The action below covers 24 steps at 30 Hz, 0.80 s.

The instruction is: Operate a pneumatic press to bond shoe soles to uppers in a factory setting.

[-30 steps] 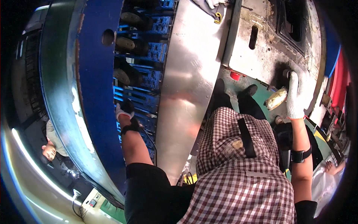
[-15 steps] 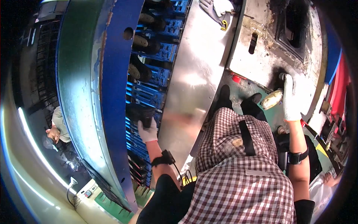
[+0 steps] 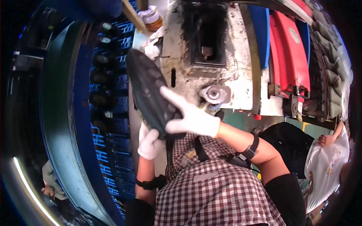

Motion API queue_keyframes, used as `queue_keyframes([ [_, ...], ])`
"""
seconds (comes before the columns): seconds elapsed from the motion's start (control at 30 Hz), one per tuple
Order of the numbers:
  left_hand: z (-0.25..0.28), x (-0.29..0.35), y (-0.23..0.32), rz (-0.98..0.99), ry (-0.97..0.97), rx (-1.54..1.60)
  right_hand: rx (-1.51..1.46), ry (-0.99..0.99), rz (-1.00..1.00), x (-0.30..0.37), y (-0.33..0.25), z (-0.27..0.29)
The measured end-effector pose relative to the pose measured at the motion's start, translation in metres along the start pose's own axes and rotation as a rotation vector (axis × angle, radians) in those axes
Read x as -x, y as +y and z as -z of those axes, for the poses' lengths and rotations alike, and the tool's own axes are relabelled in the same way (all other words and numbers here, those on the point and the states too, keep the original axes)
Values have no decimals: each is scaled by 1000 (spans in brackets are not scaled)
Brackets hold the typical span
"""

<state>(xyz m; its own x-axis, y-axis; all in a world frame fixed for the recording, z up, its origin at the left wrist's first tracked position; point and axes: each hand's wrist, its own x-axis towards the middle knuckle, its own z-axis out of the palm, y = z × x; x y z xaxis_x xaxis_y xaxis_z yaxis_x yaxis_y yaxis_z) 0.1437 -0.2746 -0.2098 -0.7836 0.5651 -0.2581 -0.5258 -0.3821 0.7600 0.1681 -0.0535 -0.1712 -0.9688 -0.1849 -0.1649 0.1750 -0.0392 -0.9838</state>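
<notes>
A long black shoe [image 3: 149, 88] is held tilted in front of me, its toe end pointing away and to the left. My left hand [image 3: 150, 144], in a white glove, grips its near end from below, with the thumb bent at the edge. My right hand [image 3: 190, 116], also gloved in white, lies against the shoe's right side. Its thumb and index finger are spread along the shoe, and the other fingers are partly hidden. Just beyond the right hand, a grey metal fitting with a round centre [image 3: 215, 94] sits on the stained metal bench [image 3: 237, 71].
Blue racks [image 3: 117, 94] bearing dark shoes run along the left beside a green-and-blue machine frame [image 3: 62, 94]. A dark recess [image 3: 207, 49] opens in the bench. Right are a red machine cover [image 3: 288, 52] and a person in white [image 3: 328, 162]; another person [image 3: 52, 184] is at lower left.
My left hand has brought the black shoe out from the rack. My right hand has left the bench and the pale, sole-shaped piece and come onto the shoe. The view has turned right.
</notes>
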Motion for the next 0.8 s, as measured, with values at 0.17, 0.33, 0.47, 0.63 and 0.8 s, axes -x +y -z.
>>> queue_keyframes([
  [0.17, -67, -71, 20, -35, -62, -435, -193, 387, 91, 9, -16, 80],
  [0.33, -129, -101, 91, -737, -12, -611, 432, 848, 85, -42, -7, 162],
  [0.47, -196, -120, 153, -1186, -45, -803, 700, 1048, -170, -83, 2, 195],
  [0.63, -248, -179, 193, -1464, -129, -1142, 1005, 1038, -353, -102, 25, 171],
  [0.8, -308, -225, 202, -1603, -431, -1667, 1053, 1094, -357, -98, 39, 162],
])
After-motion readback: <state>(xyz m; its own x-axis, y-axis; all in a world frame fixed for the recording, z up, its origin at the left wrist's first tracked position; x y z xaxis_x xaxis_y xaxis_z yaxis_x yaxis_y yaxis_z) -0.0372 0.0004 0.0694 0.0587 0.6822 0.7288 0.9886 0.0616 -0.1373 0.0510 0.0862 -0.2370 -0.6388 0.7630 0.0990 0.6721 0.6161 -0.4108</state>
